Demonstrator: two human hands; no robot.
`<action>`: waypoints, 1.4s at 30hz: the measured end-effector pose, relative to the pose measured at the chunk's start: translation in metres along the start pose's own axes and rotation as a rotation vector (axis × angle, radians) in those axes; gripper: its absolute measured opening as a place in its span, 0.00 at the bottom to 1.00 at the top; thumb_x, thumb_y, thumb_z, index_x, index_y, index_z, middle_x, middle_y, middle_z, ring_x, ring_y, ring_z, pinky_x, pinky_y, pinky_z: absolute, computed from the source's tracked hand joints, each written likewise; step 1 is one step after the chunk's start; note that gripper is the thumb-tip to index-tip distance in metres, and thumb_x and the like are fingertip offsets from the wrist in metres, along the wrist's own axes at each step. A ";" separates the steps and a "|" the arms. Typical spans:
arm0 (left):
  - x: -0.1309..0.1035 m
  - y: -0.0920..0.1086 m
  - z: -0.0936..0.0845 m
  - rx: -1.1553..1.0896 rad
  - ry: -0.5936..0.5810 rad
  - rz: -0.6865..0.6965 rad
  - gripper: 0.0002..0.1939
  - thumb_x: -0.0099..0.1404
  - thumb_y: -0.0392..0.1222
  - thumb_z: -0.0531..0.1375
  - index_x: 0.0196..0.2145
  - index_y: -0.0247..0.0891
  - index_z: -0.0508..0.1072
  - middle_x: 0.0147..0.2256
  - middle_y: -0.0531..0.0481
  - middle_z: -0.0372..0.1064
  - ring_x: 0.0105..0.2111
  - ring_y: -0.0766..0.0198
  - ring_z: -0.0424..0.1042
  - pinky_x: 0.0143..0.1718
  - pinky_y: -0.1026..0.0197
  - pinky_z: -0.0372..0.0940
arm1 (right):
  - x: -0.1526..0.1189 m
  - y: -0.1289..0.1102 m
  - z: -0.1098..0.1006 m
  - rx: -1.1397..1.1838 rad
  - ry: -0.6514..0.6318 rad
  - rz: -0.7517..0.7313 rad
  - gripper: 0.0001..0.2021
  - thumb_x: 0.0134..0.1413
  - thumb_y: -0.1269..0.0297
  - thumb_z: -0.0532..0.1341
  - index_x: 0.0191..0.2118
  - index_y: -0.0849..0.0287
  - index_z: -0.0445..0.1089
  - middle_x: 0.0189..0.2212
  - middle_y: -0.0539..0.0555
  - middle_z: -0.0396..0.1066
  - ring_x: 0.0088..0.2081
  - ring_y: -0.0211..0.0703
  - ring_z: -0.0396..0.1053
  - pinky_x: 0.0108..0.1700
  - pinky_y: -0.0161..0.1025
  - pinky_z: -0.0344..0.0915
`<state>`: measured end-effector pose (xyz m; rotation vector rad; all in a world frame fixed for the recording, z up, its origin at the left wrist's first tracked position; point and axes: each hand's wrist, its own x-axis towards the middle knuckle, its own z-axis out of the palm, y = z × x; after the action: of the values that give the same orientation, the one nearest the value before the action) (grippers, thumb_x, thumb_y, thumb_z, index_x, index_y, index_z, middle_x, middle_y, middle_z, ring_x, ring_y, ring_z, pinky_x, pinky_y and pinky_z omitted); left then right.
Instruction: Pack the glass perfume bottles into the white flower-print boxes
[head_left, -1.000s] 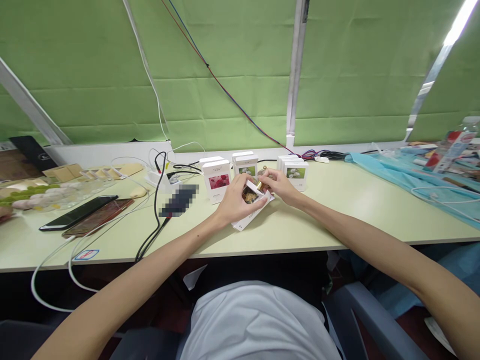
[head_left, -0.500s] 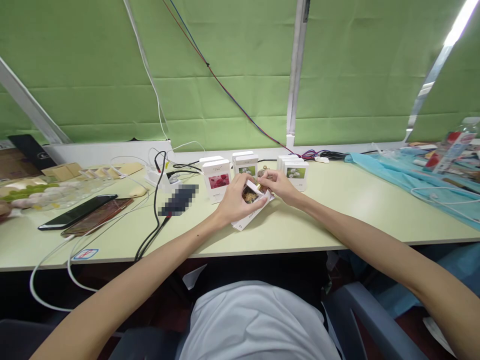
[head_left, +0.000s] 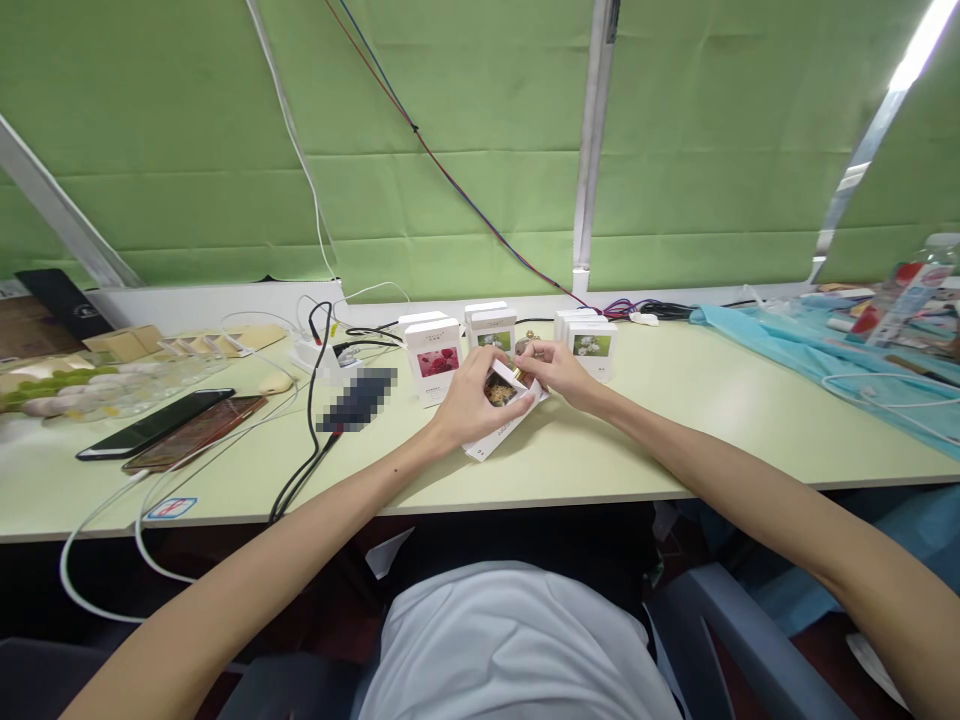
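My left hand [head_left: 471,402] is wrapped round a white carton [head_left: 496,442] with a brownish-gold picture on its face, held tilted on the table. At the carton's far upper end, the fingers of my right hand [head_left: 556,368] are closed on a small gold-coloured piece [head_left: 517,374], mostly covered by them. Whether that piece sits inside the carton cannot be made out. Behind my hands stand white cartons with a red flower picture [head_left: 436,365], a carton with a white flower picture [head_left: 491,318], and several more to the right [head_left: 592,350].
Two phones [head_left: 154,425] lie at the left beside white cables. A blurred dark patch [head_left: 358,400] and black cables [head_left: 311,450] are nearer my left arm. A power strip [head_left: 330,362] stands at the back. Blue plastic sheeting [head_left: 795,360] with a clear bottle covers the right end.
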<state>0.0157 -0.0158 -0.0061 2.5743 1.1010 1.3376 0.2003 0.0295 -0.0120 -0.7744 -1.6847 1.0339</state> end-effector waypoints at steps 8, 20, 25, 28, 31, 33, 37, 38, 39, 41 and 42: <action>0.000 0.001 0.000 -0.006 0.000 0.003 0.18 0.60 0.52 0.66 0.40 0.42 0.65 0.41 0.49 0.69 0.41 0.57 0.70 0.44 0.55 0.65 | -0.002 -0.002 0.000 0.003 -0.024 0.009 0.26 0.44 0.38 0.71 0.26 0.56 0.64 0.16 0.47 0.66 0.17 0.34 0.58 0.19 0.33 0.52; -0.001 0.000 0.000 0.008 0.003 -0.005 0.19 0.61 0.52 0.66 0.42 0.42 0.65 0.42 0.48 0.69 0.42 0.56 0.71 0.45 0.54 0.66 | -0.001 -0.001 0.001 0.031 -0.023 0.048 0.24 0.42 0.43 0.73 0.26 0.56 0.64 0.17 0.48 0.69 0.17 0.34 0.59 0.19 0.33 0.51; -0.001 -0.001 0.000 0.009 0.005 -0.002 0.19 0.61 0.52 0.66 0.43 0.41 0.65 0.43 0.48 0.70 0.43 0.56 0.71 0.45 0.54 0.66 | 0.000 -0.002 0.005 0.074 0.020 0.106 0.23 0.40 0.46 0.75 0.27 0.56 0.66 0.19 0.48 0.70 0.19 0.35 0.61 0.20 0.33 0.51; -0.001 -0.002 0.001 0.010 0.006 -0.009 0.19 0.61 0.52 0.66 0.43 0.41 0.65 0.43 0.48 0.70 0.44 0.56 0.71 0.46 0.54 0.65 | 0.001 -0.003 0.007 0.098 0.078 0.163 0.20 0.42 0.51 0.75 0.26 0.57 0.66 0.19 0.48 0.69 0.20 0.35 0.63 0.20 0.33 0.52; 0.000 -0.002 0.001 0.015 0.009 -0.017 0.19 0.61 0.51 0.66 0.43 0.42 0.65 0.44 0.47 0.70 0.45 0.55 0.71 0.47 0.54 0.65 | 0.002 -0.005 0.008 0.154 0.097 0.241 0.19 0.48 0.54 0.72 0.23 0.58 0.64 0.18 0.49 0.68 0.19 0.33 0.58 0.19 0.34 0.48; 0.000 -0.002 0.000 0.018 0.007 -0.019 0.19 0.61 0.51 0.66 0.42 0.42 0.65 0.43 0.47 0.70 0.45 0.55 0.71 0.47 0.54 0.65 | 0.002 -0.005 0.007 0.190 0.086 0.278 0.18 0.50 0.57 0.71 0.23 0.58 0.63 0.18 0.50 0.68 0.18 0.32 0.55 0.19 0.34 0.45; 0.000 -0.001 0.000 0.017 0.007 -0.024 0.19 0.61 0.52 0.66 0.42 0.41 0.65 0.43 0.48 0.69 0.44 0.56 0.71 0.47 0.54 0.65 | 0.003 -0.004 0.004 0.220 0.068 0.293 0.15 0.48 0.62 0.71 0.22 0.59 0.65 0.18 0.50 0.68 0.18 0.31 0.54 0.19 0.34 0.44; 0.000 -0.001 0.000 0.016 0.007 -0.024 0.19 0.61 0.52 0.66 0.42 0.41 0.65 0.42 0.48 0.69 0.44 0.56 0.71 0.47 0.54 0.65 | 0.003 -0.003 0.004 0.225 0.062 0.292 0.15 0.48 0.62 0.71 0.21 0.59 0.66 0.18 0.50 0.68 0.17 0.30 0.53 0.19 0.34 0.43; -0.001 -0.001 0.000 0.014 0.008 -0.024 0.19 0.61 0.52 0.66 0.42 0.41 0.65 0.42 0.48 0.69 0.44 0.56 0.71 0.47 0.54 0.65 | 0.003 -0.002 0.003 0.230 0.054 0.290 0.15 0.47 0.62 0.72 0.21 0.59 0.66 0.18 0.50 0.68 0.17 0.30 0.53 0.19 0.34 0.42; -0.001 0.000 0.000 0.012 0.009 -0.019 0.18 0.61 0.51 0.66 0.41 0.41 0.65 0.42 0.48 0.69 0.44 0.56 0.71 0.47 0.55 0.65 | 0.004 -0.001 0.002 0.237 0.037 0.288 0.16 0.46 0.61 0.73 0.21 0.59 0.66 0.18 0.50 0.68 0.17 0.29 0.52 0.19 0.34 0.42; -0.001 0.000 0.000 0.013 0.011 -0.018 0.18 0.61 0.51 0.66 0.41 0.41 0.65 0.42 0.48 0.70 0.44 0.56 0.71 0.47 0.55 0.65 | 0.004 0.000 0.001 0.240 0.031 0.287 0.16 0.45 0.60 0.73 0.22 0.59 0.66 0.18 0.49 0.68 0.17 0.29 0.52 0.19 0.34 0.43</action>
<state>0.0152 -0.0162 -0.0068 2.5631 1.1349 1.3470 0.1978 0.0328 -0.0109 -0.8838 -1.4159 1.3871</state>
